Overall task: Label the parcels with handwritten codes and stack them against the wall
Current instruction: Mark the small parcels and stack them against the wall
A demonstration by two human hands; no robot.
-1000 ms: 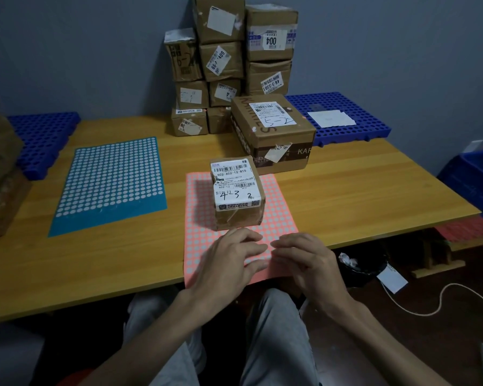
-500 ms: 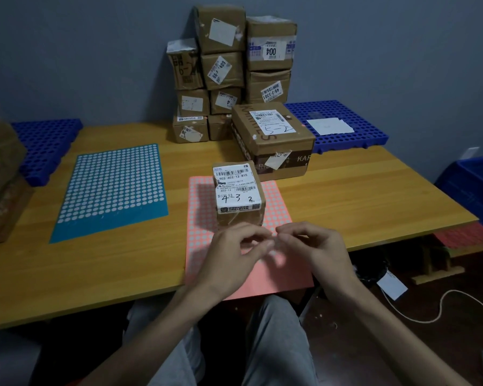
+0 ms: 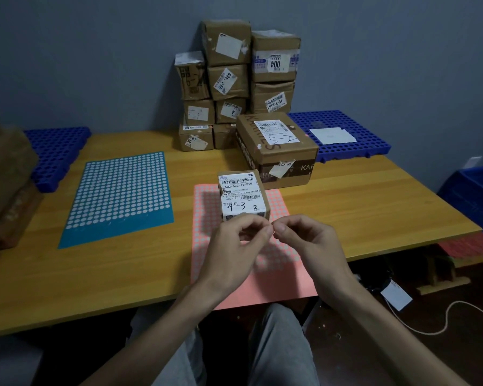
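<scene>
Parcel (image 3: 243,196) on pink sheet (image 3: 280,203), mid near edge of counter (image 3: 374,207). Left hand (image 3: 234,246) and right hand (image 3: 308,246): grips pinched tip to tip, contents indiscernible. Apply any dot flat, clear of the code (image 3: 241,206).

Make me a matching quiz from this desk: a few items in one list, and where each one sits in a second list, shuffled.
Items:
1 small parcel
2 white paper
3 blue sticker sheet
4 large parcel

Places:
A on the blue grid mat
B on the pink sticker sheet
C left part of the table
D just in front of the stacked parcels

Pairs: 1-B, 2-A, 3-C, 4-D.
</scene>
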